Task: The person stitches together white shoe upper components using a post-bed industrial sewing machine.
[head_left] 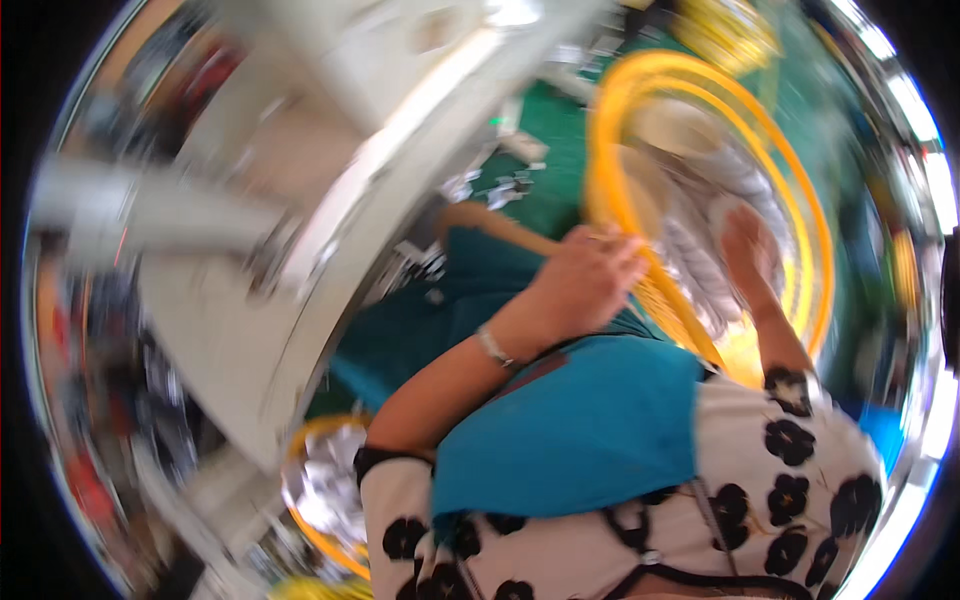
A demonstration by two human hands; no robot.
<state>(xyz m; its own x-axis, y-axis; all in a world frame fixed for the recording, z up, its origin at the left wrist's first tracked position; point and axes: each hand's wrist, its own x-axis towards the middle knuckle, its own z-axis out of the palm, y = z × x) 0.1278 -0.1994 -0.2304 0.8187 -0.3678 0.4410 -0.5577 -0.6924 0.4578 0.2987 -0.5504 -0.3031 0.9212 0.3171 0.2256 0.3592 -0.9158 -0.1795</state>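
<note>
Pale grey, soft-looking bundles lie under the right hand, which reaches down inside a yellow basket. Its fingers are extended over the bundles; motion blur prevents telling whether they pinch any of them. The left hand is positioned at the near-left side of the basket, fingers curled inward and overlapping the rim in view; contact with the rim, or any small item in the fingers, cannot be told. A light-coloured bracelet encircles the left wrist. A blue apron covers the front of the patterned top. To the left stands a white worktable. White scraps lie on the green floor between table and basket.
</note>
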